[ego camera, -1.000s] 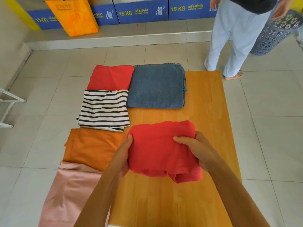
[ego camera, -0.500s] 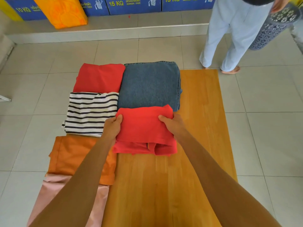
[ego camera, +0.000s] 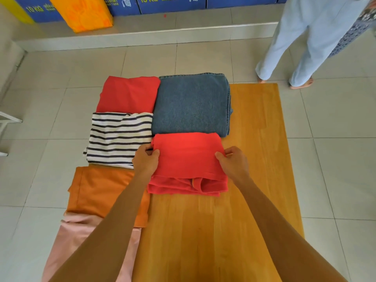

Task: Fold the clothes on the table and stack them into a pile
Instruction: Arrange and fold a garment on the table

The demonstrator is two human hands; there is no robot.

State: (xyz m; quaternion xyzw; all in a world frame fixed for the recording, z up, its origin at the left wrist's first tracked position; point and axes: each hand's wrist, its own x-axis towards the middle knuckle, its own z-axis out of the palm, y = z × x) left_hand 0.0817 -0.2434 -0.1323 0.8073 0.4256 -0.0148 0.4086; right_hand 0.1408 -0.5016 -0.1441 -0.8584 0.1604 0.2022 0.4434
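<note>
You have the folded red garment (ego camera: 188,157) lying on the wooden table (ego camera: 254,159), its far edge touching the near edge of the folded denim (ego camera: 191,104), and you hold it at both sides: your left hand (ego camera: 145,160) pinches the left edge with curled fingers and thumb, your right hand (ego camera: 234,163) pinches the right edge the same way. The step in hand looks like setting this piece down square, or lifting it onto the denim to start the pile. Either way, keep both pinches level so the layers showing at the near edge stay aligned, carry it flat rather than by one side, and let go only once it lies flush, since the loose under-fold near you could slip out. Counting the clothes: two red pieces, this one and a flat red piece (ego camera: 128,94) at the far left; one denim piece; one black-and-white striped top (ego camera: 120,139); one orange piece (ego camera: 101,190); one pink piece (ego camera: 81,241) hanging over the near left edge. That makes six, none of them stacked yet. Beyond the table a person in pale blue trousers (ego camera: 305,43) stands on the tiled floor, and an orange bag (ego camera: 81,13) sits by the blue machines.
</note>
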